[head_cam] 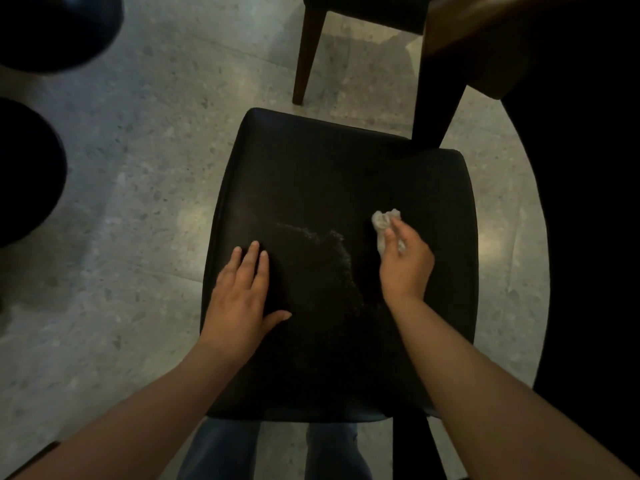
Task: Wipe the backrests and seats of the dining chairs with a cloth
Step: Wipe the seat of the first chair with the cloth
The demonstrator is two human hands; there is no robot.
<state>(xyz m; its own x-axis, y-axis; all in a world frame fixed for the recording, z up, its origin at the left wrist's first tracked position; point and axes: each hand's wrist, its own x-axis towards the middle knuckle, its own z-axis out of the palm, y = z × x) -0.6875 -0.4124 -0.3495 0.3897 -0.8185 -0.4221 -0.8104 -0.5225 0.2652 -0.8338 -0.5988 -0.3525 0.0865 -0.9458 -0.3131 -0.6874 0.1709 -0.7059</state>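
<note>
A black padded chair seat (311, 174) fills the middle of the view, seen from above. My right hand (407, 261) grips a small crumpled white cloth (382, 223) and holds it against the right part of the seat. My left hand (242, 289) rests flat on the left part of the seat with its fingers straight and spread. A faint damp or dusty patch (332, 251) shows on the seat between my hands. No backrest of this chair is in view.
A second dark chair with a wooden leg (308, 53) stands beyond the seat. A wooden table edge and its dark leg (436, 98) overhang the seat's far right corner. Dark round objects (24, 168) sit at the left on the speckled stone floor (138, 168).
</note>
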